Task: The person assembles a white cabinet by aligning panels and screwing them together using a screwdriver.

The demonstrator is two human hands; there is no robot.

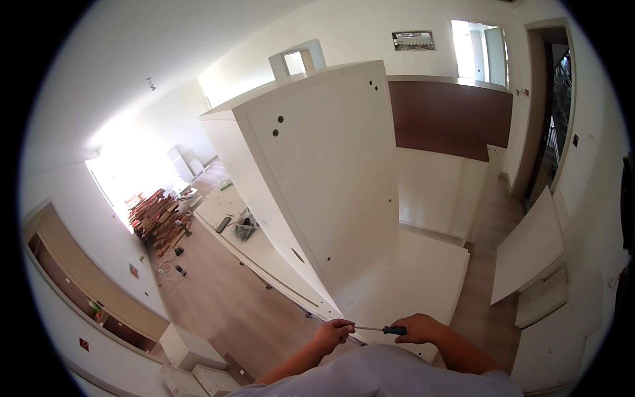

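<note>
My right hand (420,329) is closed round the dark green handle of a screwdriver (395,330), whose thin metal shaft points left. At the end of that shaft, the fingers of my left hand (334,335) are pinched together. Whatever small thing they may hold there is too small to make out. Both hands are low in front of my body, over the near edge of a flat white panel (423,278). A tall white cabinet panel (324,172) with several dark fittings rises just beyond them.
White boards (529,245) lean against the right wall near a doorway (549,119). A brown-faced panel (450,116) stands behind the cabinet. Timber strips (159,221) are heaped at the far left; tools and a cable (172,271) lie on the floor. White boxes (185,347) sit lower left.
</note>
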